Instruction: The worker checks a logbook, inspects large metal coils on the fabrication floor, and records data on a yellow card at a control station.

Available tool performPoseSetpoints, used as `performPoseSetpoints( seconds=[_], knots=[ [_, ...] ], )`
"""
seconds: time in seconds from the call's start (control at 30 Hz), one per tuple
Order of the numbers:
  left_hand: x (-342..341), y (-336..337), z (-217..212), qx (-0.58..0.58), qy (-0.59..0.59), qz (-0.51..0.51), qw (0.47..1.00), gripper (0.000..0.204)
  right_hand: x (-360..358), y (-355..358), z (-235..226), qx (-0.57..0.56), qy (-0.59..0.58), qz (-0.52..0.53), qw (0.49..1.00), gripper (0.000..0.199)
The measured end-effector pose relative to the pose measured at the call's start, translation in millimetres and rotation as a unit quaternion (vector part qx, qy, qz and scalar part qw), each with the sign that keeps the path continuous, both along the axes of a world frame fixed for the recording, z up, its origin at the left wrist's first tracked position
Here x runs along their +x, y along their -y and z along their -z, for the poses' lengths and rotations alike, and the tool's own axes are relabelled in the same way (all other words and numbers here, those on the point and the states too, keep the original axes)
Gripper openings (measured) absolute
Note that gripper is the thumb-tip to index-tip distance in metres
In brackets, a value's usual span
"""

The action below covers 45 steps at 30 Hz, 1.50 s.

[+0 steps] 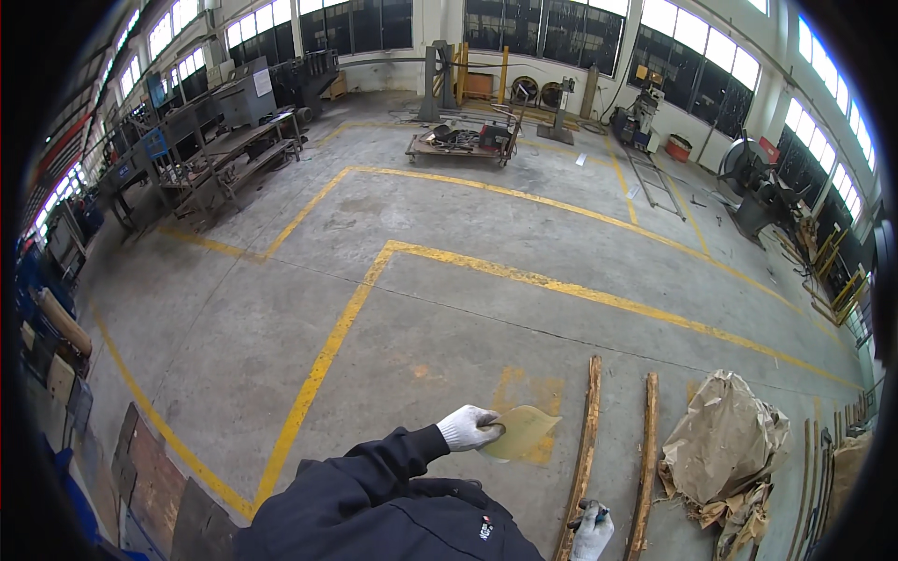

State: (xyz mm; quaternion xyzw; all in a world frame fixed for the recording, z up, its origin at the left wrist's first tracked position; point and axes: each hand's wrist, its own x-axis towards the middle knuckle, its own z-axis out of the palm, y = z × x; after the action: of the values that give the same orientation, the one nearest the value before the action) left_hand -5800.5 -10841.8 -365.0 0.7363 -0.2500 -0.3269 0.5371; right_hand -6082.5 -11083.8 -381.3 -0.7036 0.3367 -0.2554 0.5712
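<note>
Dark navy jacket (374,524) lies closest, at six o'clock. Leftward, at eight o'clock, a yellow floor line (323,360) crosses the concrete, probably marking off a work area. The gloved left hand (470,428), at six o'clock, has its fingers closed on one edge of a translucent yellow-green sheet (520,433) at five o'clock; pinching only that edge seems to leave its bowed face unobstructed. Between four and five, two rough wooden battens (588,421) lie roughly parallel. By the left one's near end, the gloved right hand (591,535) curls its fingers around a small dark object (603,512), possibly a marker; contact with the wood is unclear. Crumpled brown paper (720,439) sits at four o'clock, perhaps draped as a cover.
</note>
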Motion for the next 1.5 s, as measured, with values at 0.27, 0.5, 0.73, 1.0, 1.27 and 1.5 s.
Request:
performPoseSetpoints(
  seconds=[0.27,0.5,0.73,1.0,1.27,1.5],
  knots=[
    [-3.8,-10.2,-21.9,0.01,-0.021,-0.021,1.0,0.038,9.6,3.3,-3.2,0.006,-0.013,-0.032,0.999,0.032],
    [-38.2,-45.6,-27.1,0.028,-0.011,-0.079,0.996,0.037,28.4,12.9,8.7,0.046,-0.005,-0.151,0.987,0.031],
    [-67.8,-103.3,-49.1,0.036,0.049,-0.153,0.986,0.035,89.7,-31.5,16.0,0.062,-0.003,-0.253,0.965,0.033],
    [-63.1,-156.0,-56.1,-0.061,-0.062,-0.242,0.966,0.032,190.6,-93.3,-25.5,0.092,0.002,-0.351,0.932,0.026],
    [17.6,-198.2,-64.5,-0.152,-0.063,-0.26,0.952,0.024,285.7,-143.8,-52.4,0.224,-0.046,-0.408,0.884,0.04],
    [102.4,-264.9,-59.9,-0.147,-0.056,-0.258,0.953,0.027,368.0,-213.5,-92.1,0.157,-0.124,-0.445,0.873,0.048]
  ],
)
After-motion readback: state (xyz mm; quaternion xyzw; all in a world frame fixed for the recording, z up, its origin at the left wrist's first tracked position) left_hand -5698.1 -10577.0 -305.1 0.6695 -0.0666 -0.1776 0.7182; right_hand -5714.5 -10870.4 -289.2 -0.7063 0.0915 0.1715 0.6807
